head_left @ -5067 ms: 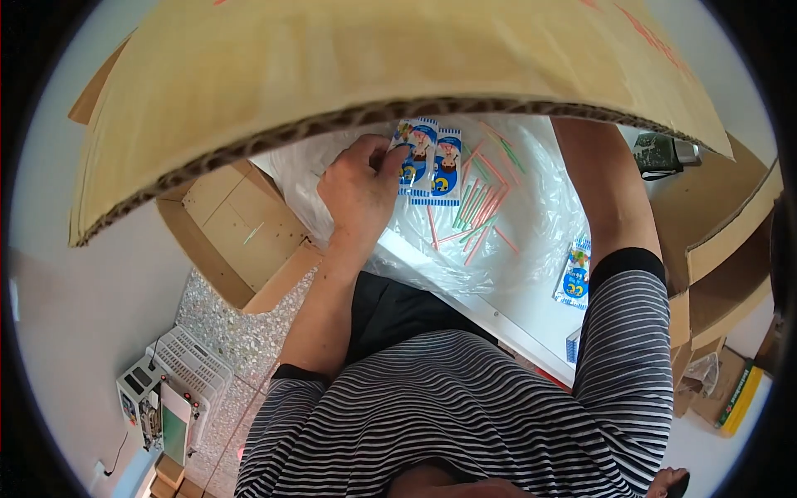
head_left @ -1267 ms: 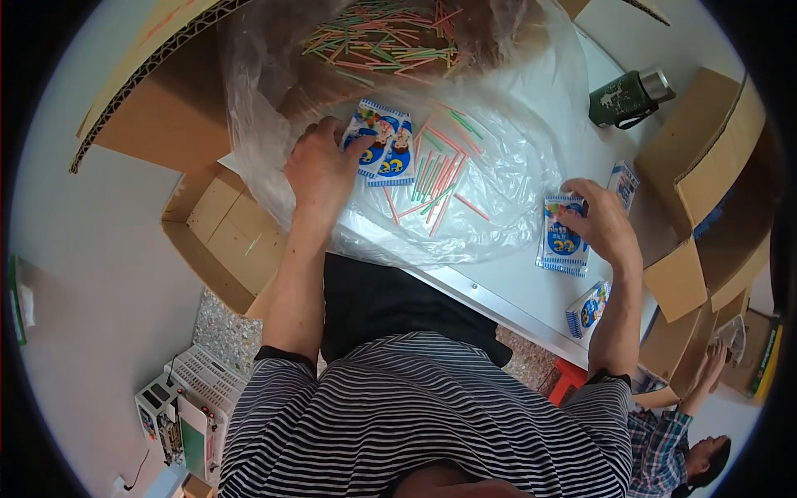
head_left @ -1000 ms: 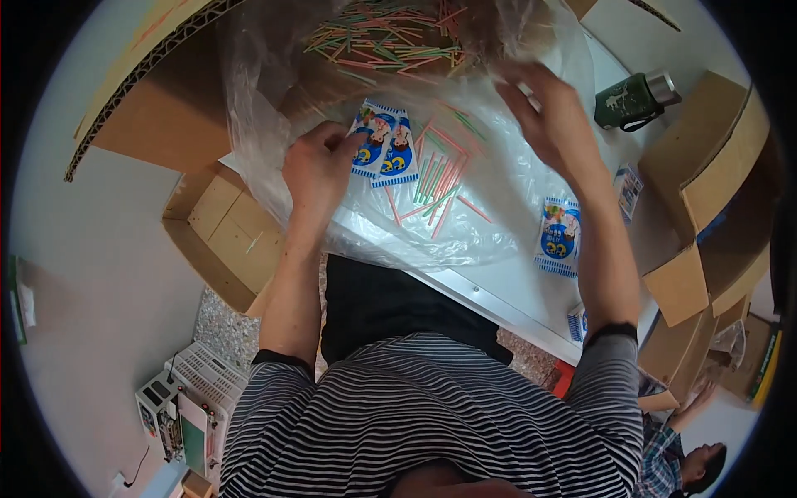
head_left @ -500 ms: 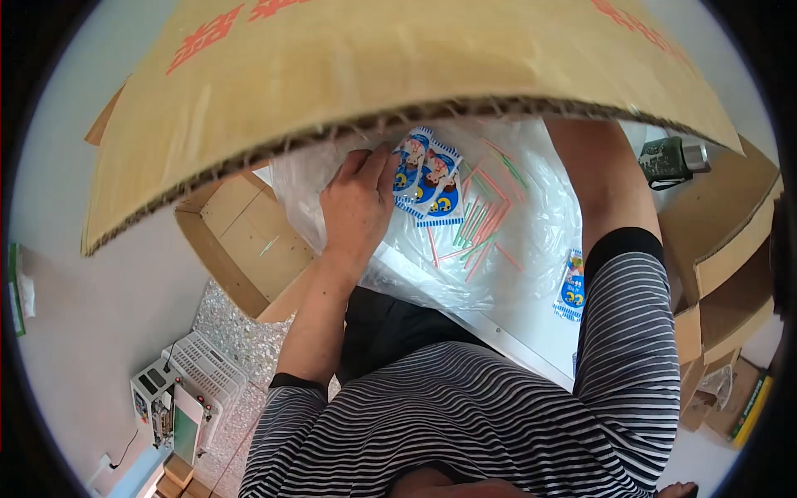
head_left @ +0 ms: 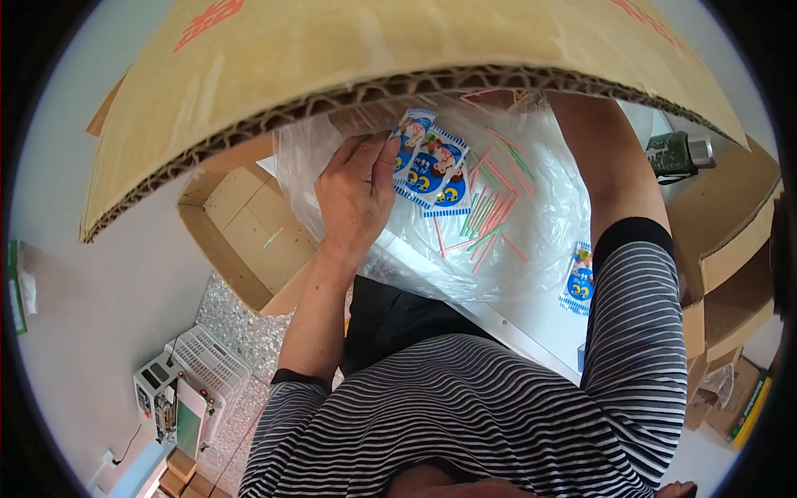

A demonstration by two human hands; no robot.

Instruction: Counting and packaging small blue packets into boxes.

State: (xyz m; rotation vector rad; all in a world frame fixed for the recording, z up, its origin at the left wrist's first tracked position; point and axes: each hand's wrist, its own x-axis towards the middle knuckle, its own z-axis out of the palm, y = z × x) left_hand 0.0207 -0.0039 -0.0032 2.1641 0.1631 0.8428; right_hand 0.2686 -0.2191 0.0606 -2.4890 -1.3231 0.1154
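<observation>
Blue-and-white packets, three in an overlapping fan, sit over the left part of a clear plastic bag on the white bench, the left hand pinching the leftmost by its edge. The right hand is out of sight behind a cardboard flap raised over the bag's far side; its grip cannot be told. The likeliest mishap is a slide: the packets look slick, and with only one clearly gripped, the outer two could slip out of line. Pink and green straws, strewn on or inside the bag's middle, could scatter if the bag is tugged. The flap's edge could also catch the right forearm, reaching past the bag's right side, should it pull back fast.
</observation>
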